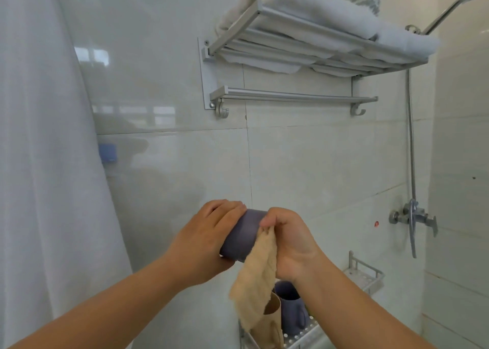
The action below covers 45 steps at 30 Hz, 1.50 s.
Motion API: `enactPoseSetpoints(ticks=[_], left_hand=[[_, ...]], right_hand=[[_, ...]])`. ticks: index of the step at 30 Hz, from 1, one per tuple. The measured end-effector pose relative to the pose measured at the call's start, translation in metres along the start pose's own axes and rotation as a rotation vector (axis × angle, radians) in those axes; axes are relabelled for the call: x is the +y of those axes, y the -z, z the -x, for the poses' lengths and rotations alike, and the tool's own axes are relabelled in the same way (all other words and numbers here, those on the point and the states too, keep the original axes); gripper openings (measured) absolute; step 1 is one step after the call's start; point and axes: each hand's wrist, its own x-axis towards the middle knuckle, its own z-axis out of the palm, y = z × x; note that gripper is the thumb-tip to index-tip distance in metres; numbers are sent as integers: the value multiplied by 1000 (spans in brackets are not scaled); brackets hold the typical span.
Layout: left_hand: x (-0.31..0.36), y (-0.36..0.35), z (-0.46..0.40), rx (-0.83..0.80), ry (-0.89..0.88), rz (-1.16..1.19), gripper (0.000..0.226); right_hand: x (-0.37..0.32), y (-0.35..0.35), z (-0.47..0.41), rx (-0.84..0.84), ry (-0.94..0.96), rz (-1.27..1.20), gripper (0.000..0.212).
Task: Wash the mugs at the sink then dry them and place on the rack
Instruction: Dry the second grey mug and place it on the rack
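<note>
Two hands meet in front of the tiled wall. Our left hand (209, 238) wraps around a grey mug (242, 234), held on its side above the rack (369, 276). Our right hand (287, 238) pinches a tan cloth (255, 277) against the mug's side; the cloth hangs down toward the rack. On the rack stand a second grey mug (291, 310) and, just beside it, a tan mug (272, 319), partly behind the cloth.

White towels (330, 12) atop wall shelf (312, 52); shower mixer (412, 217) right.
</note>
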Motion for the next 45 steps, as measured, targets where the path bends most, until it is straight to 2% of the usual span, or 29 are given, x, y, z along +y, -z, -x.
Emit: enactPoseSetpoints(ticks=[2,4,7,9,11,13,15,17,20,22,25,26,27,30,32,33,35,38,40,42,43,45], left_hand=[[2,-3,3,61,41,12,74],[2,-2,4,78,81,-13,72],[-1,7,2,48,84,-55,76],[-2,14,-3,-72,92,-31,92],[-3,20,-8,-233,153,62,94],[-5,25,-11,-395,218,132,89],[-6,28,-14,-429,215,153,84],[-3,30,-18,-454,226,195,79],[2,32,-26,-538,270,241,75],[2,34,-30,-554,289,264,75],[0,33,-32,-565,292,285,78],[-1,32,-32,-558,289,288,78],[-2,30,-31,-545,290,296,78],[-7,26,-29,-494,326,326,77],[-14,24,-25,-463,358,330,76],[-17,23,-22,-444,379,324,76],[-19,21,-17,-396,433,330,76],[-19,16,-11,-342,540,356,71],[-19,10,-5,-246,684,480,67],[-18,4,1,-129,867,704,68],[-16,2,3,-86,940,808,70],[-10,-1,5,-24,1045,994,68]], right_hand=[[0,-8,2,54,29,-71,46],[3,-15,2,111,47,-2,30],[6,-19,0,163,72,482,3],[2,-20,0,90,32,912,15],[-3,-19,0,19,-26,1425,33],[-6,-18,3,-45,-105,1824,34],[-4,-15,4,-98,-169,2185,28],[-6,-10,1,-149,-225,2476,14],[-11,0,-10,-147,-301,2799,36],[-15,1,-11,-140,-269,2899,39],[-14,-1,-11,-124,-362,2734,23],[-14,-3,-12,-105,-327,2639,15],[-14,-4,-13,-78,-298,2536,18],[-21,-2,-14,-34,-269,2037,37],[-28,3,-12,-46,-227,1674,27],[-29,7,-11,-25,-190,1495,9],[-30,15,-10,91,-118,1161,29],[-29,21,-7,188,24,758,24],[-32,24,-1,283,110,441,16],[-39,29,6,367,216,167,17],[-42,31,9,388,271,93,19],[-45,34,15,429,364,97,24]])
